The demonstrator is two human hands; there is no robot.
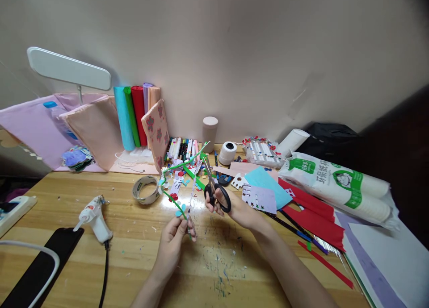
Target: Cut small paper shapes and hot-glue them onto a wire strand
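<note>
My left hand (174, 236) pinches the lower end of a thin green paper-wrapped stem (173, 201), which bends up and away across the middle of the table. A twisted pale strand (192, 194) also runs up from the same fingers. Round light-blue paper pieces (181, 210) show just above the thumb. In my right hand (236, 209) are black-handled scissors (227, 201), fingers through the loops and blades pointing away. The blade tips lie near a green strip (194, 177) and the stem's far part; whether they touch either I cannot tell.
A tape roll (146, 190) and a hot glue gun (97, 219) with its cord lie to the left. Paper scraps, markers (182, 149) and a white thread spool (228, 153) crowd the back. Red paper (315, 218) and bagged paper cups (342, 187) lie right. Crepe rolls (124, 120) stand by the wall.
</note>
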